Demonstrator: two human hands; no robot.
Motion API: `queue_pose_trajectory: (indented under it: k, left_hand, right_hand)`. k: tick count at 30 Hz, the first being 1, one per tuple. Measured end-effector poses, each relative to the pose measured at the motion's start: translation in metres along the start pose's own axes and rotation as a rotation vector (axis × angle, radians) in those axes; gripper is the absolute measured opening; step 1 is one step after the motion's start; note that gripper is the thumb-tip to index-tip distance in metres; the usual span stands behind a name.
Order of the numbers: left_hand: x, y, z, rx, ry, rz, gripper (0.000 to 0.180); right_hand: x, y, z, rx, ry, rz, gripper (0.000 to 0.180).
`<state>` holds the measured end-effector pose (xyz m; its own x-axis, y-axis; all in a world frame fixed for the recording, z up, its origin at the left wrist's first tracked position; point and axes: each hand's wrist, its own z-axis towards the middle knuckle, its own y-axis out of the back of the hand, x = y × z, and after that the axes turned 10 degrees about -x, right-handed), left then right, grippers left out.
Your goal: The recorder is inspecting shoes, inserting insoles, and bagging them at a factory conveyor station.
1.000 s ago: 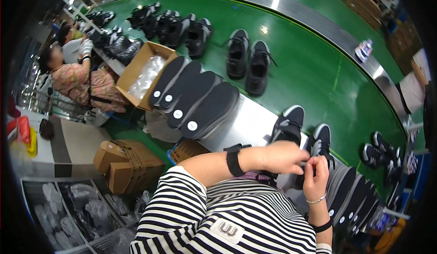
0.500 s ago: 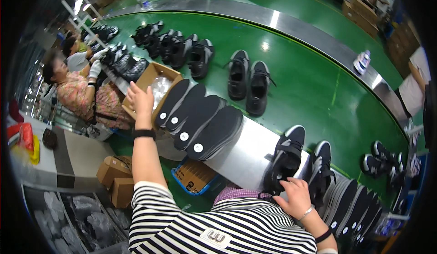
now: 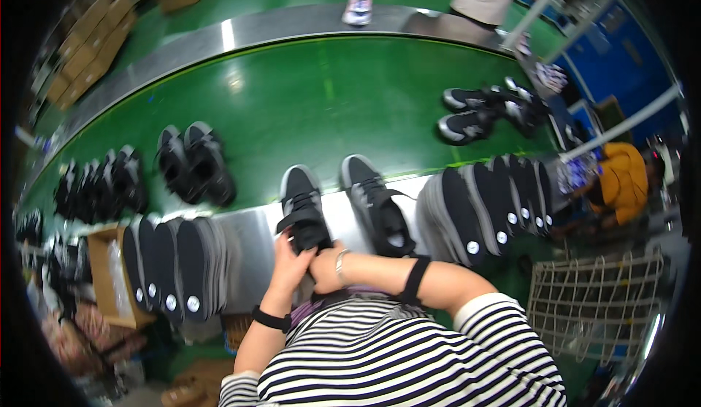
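Observation:
A black sneaker [image 3: 301, 199] with a light toe edge stands in front of me on the metal ledge, its opening toward me. My left hand [image 3: 290, 259] grips the left side of its collar, the thumb at the opening. Close against it, my right hand [image 3: 328, 267] is closed at the heel; its fingertips are partly hidden. A second black sneaker [image 3: 374, 206], its strap sticking out to the right, stands just right of the first. No hand touches that one.
Black insole stacks line the ledge at left [image 3: 196, 268] and right [image 3: 449, 210]. A cardboard box [image 3: 109, 275] with clear plastic stands far left. More shoes [image 3: 196, 160] sit on the green surface [image 3: 277, 93]. A wire basket [image 3: 599, 305] is at lower right. Other people are at the edges.
My view has swung right. My left hand has come from beside the cardboard box to the sneaker, where both hands now meet at its collar and heel.

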<state>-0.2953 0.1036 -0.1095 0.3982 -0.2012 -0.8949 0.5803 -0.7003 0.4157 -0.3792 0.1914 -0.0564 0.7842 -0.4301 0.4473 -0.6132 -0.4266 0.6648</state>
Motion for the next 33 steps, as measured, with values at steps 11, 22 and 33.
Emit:
queue_pose_trajectory:
  k: [11, 22, 33]
  left_hand:
    - [0.012, 0.051, 0.058, -0.120, -0.144, 0.220, 0.045]
    - [-0.095, -0.091, -0.004, 0.161, -0.704, 0.241, 0.087]
    - [-0.090, -0.122, 0.023, 0.149, -0.803, 0.169, 0.033]
  right_hand:
    - [-0.095, 0.035, -0.148, -0.980, -0.251, 0.187, 0.023]
    - [-0.244, -0.055, -0.221, -1.166, -1.005, 0.046, 0.039]
    - [-0.242, -0.043, -0.238, -0.999, -1.185, -0.134, 0.044]
